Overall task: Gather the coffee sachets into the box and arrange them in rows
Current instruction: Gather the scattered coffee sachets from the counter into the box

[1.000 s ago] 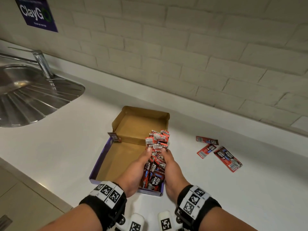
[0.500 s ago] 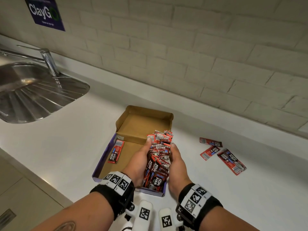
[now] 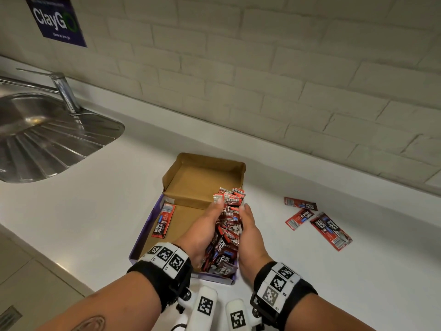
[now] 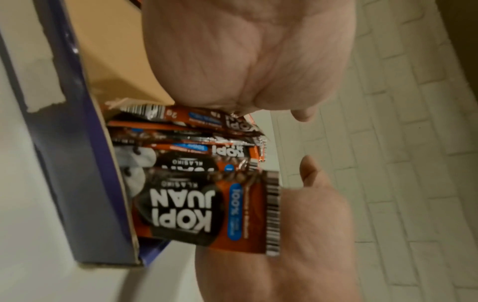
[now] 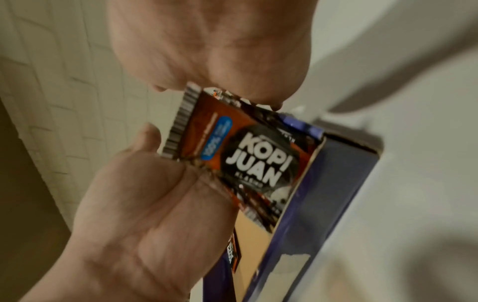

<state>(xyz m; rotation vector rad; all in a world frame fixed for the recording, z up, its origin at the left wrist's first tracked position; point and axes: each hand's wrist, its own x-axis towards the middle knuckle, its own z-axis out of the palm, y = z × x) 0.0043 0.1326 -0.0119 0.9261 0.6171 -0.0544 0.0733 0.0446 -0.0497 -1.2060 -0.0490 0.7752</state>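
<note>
An open box [image 3: 202, 175], purple outside and brown inside, lies on the white counter. A row of red-and-black coffee sachets [image 3: 229, 218] stands on edge along its right side. My left hand [image 3: 202, 232] and right hand [image 3: 250, 235] press this row between them, thumbs near its top. One sachet [image 3: 164, 220] lies flat at the box's left wall. In the left wrist view the sachets [image 4: 186, 208] lean against the purple wall [image 4: 77, 163]. In the right wrist view the front sachet [image 5: 258, 159] sits between both palms. The fingertips are hidden behind the row.
Three loose sachets lie on the counter right of the box: one [image 3: 300, 203] farthest back, one [image 3: 299, 218] in front of it, one [image 3: 330, 230] nearest. A steel sink [image 3: 47, 139] with a tap [image 3: 64, 91] is at far left. The brick wall runs behind.
A sachet that stood at the box's left edge a second ago now lies flat inside. Both hands stay pressed on the row, reaching slightly farther along it.
</note>
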